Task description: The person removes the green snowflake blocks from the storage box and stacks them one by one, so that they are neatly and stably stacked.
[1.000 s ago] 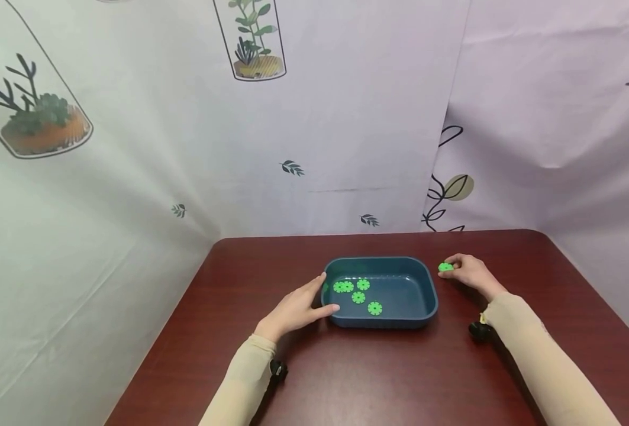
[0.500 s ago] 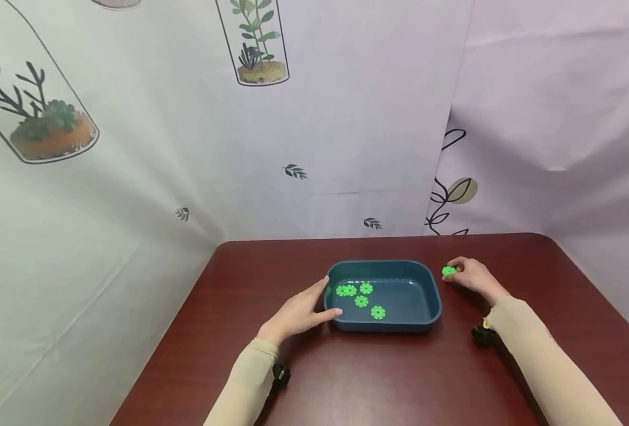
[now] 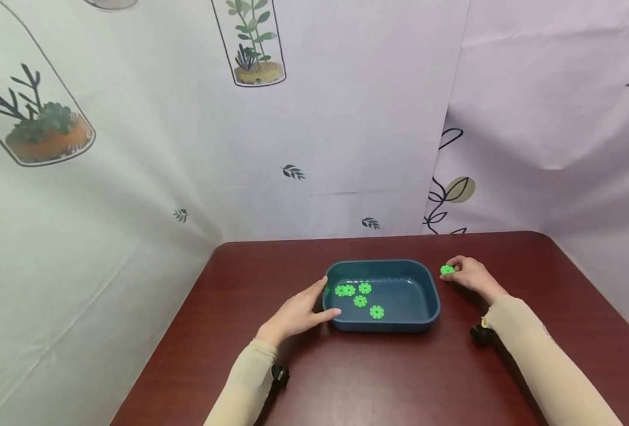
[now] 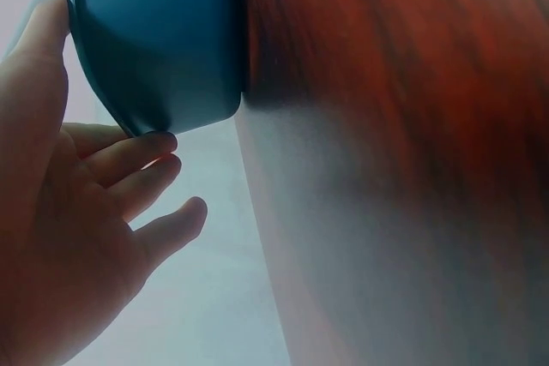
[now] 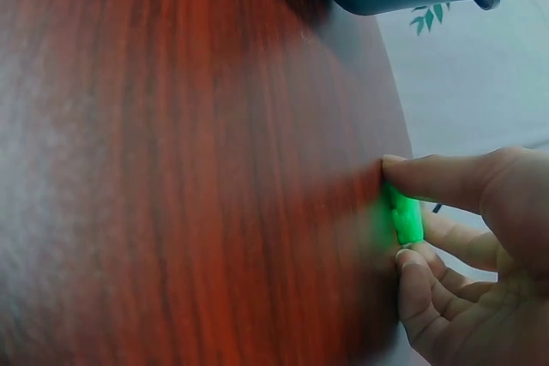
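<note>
A dark blue tray [image 3: 383, 326] stands on the table. My left hand [image 3: 294, 313] rests spread at its left end, thumb on the front rim and the longer fingers against the outer wall. In the left wrist view the fingertips [image 4: 163, 142] touch the wall under the rim. Several flat green notched discs [image 3: 376, 312] lie inside the tray, mostly to the left. To the right of the tray, my right hand [image 3: 473, 277] pinches a green notched disc [image 3: 447, 269] between thumb and fingers, low over the table. The right wrist view shows that green piece [image 5: 407, 219] edge-on; it looks thick.
The dark red wooden table [image 3: 399, 378] has rounded far corners. Behind it and at the sides hangs a pale cloth [image 3: 346, 130] printed with plants. A small black wrist device shows under each sleeve.
Only a slight shift of the head view shows. Both hands, the tray and the discs keep their places.
</note>
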`<state>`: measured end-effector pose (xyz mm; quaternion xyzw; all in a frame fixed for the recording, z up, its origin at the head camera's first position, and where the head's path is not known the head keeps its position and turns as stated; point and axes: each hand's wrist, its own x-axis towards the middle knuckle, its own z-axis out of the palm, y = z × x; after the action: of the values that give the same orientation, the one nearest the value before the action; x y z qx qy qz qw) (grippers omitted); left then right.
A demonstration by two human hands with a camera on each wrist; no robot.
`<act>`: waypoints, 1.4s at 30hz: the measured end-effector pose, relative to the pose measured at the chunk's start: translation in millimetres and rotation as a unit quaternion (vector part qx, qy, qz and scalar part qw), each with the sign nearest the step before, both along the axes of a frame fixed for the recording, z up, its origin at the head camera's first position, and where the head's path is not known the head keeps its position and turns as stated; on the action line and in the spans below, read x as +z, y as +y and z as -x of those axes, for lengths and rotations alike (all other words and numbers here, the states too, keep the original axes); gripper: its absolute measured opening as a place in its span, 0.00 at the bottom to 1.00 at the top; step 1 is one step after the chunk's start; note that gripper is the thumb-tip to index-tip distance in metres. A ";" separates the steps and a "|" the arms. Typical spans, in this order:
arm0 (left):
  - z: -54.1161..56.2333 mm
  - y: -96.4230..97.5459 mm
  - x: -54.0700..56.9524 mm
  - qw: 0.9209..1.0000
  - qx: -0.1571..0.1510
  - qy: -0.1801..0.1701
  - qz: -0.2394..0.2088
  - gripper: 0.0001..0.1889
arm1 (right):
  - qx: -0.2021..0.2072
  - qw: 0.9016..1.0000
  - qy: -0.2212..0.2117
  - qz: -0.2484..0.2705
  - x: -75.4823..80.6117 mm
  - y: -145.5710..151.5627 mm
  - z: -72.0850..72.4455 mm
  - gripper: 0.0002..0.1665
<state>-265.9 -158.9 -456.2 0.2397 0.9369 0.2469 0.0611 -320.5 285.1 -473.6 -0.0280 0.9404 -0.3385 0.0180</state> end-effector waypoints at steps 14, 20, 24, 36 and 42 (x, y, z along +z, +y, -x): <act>-0.6 0.9 -1.2 1.000 -0.005 0.010 -0.008 0.53 | 0.003 1.000 -0.003 -0.005 5.5 -2.2 -2.3 0.32; 0.5 1.1 -3.1 1.000 -0.005 0.011 -0.009 0.53 | 0.002 1.000 -0.012 -0.001 6.6 -1.8 -2.7 0.35; 0.2 1.7 -4.3 1.000 -0.007 0.012 -0.007 0.53 | 0.002 0.999 -0.039 0.008 8.0 1.6 -2.4 0.38; -0.6 1.1 4.5 1.000 -0.001 0.009 0.009 0.53 | 0.034 0.998 -0.047 0.002 53.8 4.8 12.1 0.38; -0.7 1.1 3.8 1.000 0.000 0.010 0.009 0.53 | 0.068 0.997 -0.028 0.000 84.0 -12.4 23.8 0.37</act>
<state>-265.2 -157.8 -452.4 0.2414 0.9398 0.2360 0.0537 -344.4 272.7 -389.6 -0.0821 0.9356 -0.3369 0.0670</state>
